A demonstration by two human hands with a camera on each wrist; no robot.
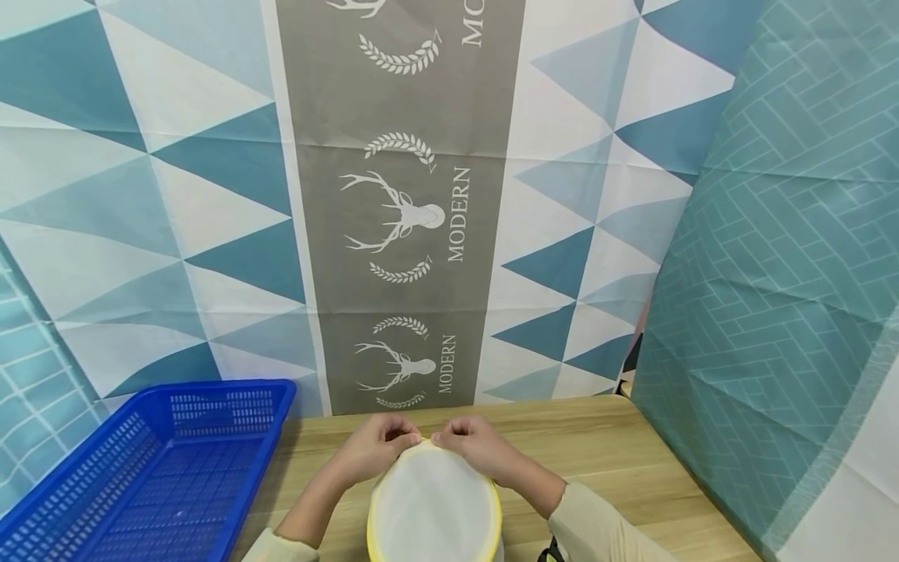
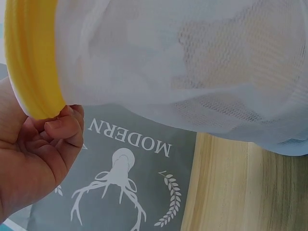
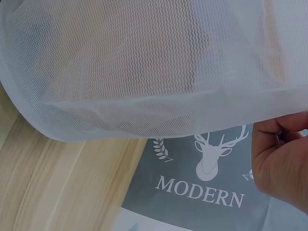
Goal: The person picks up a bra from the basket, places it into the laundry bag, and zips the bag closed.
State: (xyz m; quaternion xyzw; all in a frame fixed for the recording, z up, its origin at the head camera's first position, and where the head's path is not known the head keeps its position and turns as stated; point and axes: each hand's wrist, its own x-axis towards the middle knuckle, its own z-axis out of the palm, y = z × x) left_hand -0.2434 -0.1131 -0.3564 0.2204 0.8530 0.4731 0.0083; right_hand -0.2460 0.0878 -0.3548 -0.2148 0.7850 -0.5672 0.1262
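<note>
A white mesh laundry bag (image 1: 434, 503) with a yellow rim stands on the wooden table, its round top towards the head camera. My left hand (image 1: 375, 446) pinches the rim at its far edge between thumb and fingers. Close beside it, my right hand (image 1: 481, 448) pinches the same edge, only a small gap between the two. In the left wrist view, the yellow rim (image 2: 36, 57) lies against the left hand's fingers. The right wrist view shows the bag's mesh side (image 3: 130, 62) sagging in soft folds, and the right hand (image 3: 284, 159) at its edge.
To the left is a blue plastic basket (image 1: 256, 460) with perforated walls. Behind the wooden table (image 1: 590, 445) hangs a patterned cloth (image 1: 400, 297) with stag heads and triangles. A teal cloth (image 1: 779, 312) hangs along the right side.
</note>
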